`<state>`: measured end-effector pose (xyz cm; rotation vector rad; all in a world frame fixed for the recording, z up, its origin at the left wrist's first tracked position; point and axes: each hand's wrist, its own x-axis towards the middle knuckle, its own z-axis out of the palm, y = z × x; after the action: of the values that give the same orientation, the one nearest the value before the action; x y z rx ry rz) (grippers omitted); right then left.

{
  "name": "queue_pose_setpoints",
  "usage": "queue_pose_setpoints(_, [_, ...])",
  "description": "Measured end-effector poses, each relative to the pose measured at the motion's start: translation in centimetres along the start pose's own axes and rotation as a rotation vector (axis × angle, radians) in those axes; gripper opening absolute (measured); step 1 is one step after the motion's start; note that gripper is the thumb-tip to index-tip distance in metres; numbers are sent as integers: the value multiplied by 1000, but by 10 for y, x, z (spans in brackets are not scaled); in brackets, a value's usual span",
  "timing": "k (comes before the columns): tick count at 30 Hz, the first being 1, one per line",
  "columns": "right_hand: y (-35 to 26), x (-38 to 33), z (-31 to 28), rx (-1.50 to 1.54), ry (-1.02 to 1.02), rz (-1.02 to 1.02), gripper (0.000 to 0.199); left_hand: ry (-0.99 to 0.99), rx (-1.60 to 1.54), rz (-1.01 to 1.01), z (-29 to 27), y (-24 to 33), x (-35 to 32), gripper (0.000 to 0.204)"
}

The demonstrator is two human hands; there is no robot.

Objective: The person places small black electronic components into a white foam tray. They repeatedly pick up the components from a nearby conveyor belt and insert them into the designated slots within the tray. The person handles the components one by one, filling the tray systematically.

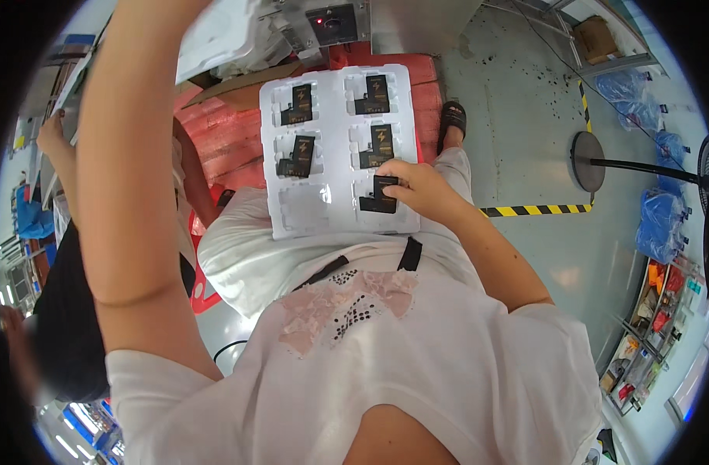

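Observation:
A white moulded plastic tray [336, 147] rests on my lap, with two columns of pockets. Flat black L-shaped batteries lie in it: two in the left column, such as the upper battery [301, 105] and the tilted one [298, 157] below it, and three in the right column. My right hand [418, 188] pinches the edge of the lowest right battery [378, 195], which lies at its pocket. Bare plastic shows in the lower left pocket [305, 208]. My left arm stretches up past the top edge, and its hand is out of the picture.
Beyond the tray is a red surface [230, 133] with a cardboard box [250, 94]. A metal machine with a black panel [332, 23] stands ahead. Another person's arm [193, 174] is close on the left. A black fan stand [587, 161] and shelves [653, 333] are at the right.

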<state>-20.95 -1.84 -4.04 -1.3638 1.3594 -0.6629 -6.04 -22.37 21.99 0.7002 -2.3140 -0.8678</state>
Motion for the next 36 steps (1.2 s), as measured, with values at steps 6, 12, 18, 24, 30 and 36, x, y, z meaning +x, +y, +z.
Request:
queue_pose_setpoints(6, [37, -9, 40, -368, 208, -187, 35, 110, -336, -589, 64, -64, -192, 29])
queue_pose_setpoints(12, [20, -39, 50, -921, 249, -348, 54, -118, -303, -707, 141, -164, -285, 22])
queue_pose_setpoints(18, [55, -49, 58, -1220, 81, -464, 60, 107, 114, -447, 175, -155, -303, 25])
queue_pose_setpoints(24, [64, -50, 63, -1194, 173, -495, 60, 407, 634, -465, 171, -120, -333, 47])
queue_pose_setpoints(30, [63, -53, 65, -1073, 202, -499, 59, 93, 751, -641, 182, -96, -345, 45])
queue_pose_setpoints(36, [-74, -40, 10, -976, 541, -671, 66, -137, 752, -790, 180, -87, -324, 38])
